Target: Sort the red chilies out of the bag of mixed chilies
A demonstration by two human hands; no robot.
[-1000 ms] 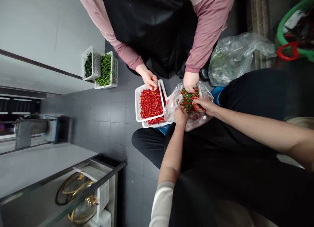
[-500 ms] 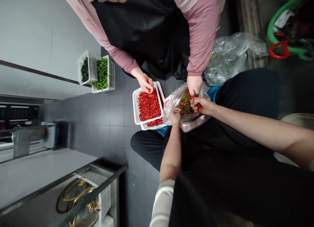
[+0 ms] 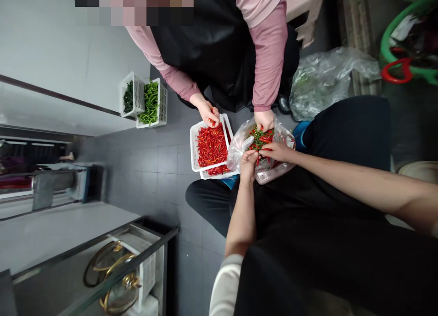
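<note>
A clear plastic bag [image 3: 236, 152] of red chilies with green stems [image 3: 262, 137] lies open at my lap. My left hand [image 3: 248, 164] is at the bag's near edge, its fingertips pinched together; what is between them is too small to make out. From the right, my right hand [image 3: 278, 152] reaches over the chilies, with its fingertips closed on a red chili beside my left fingertips. Opposite me, a co-worker's hand [image 3: 264, 120] reaches into the same bag. The co-worker's other hand [image 3: 208, 114] holds red chilies above a white basket [image 3: 194, 147] full of stemless red chilies.
A second white basket [image 3: 205, 174] sits under the first. Farther left on the floor are baskets of green chilies [image 3: 149, 101] and dark green pieces [image 3: 128, 97]. Another plastic bag [image 3: 311, 85] and a green basket [image 3: 386, 44] lie right. A metal-framed shelf [image 3: 160, 238] with glass lids stands lower left.
My right hand has lowered from holding red chilies up to the near side of the pile, close to my left. My view has shifted slightly. The co-worker's hands remain at bag and basket.
</note>
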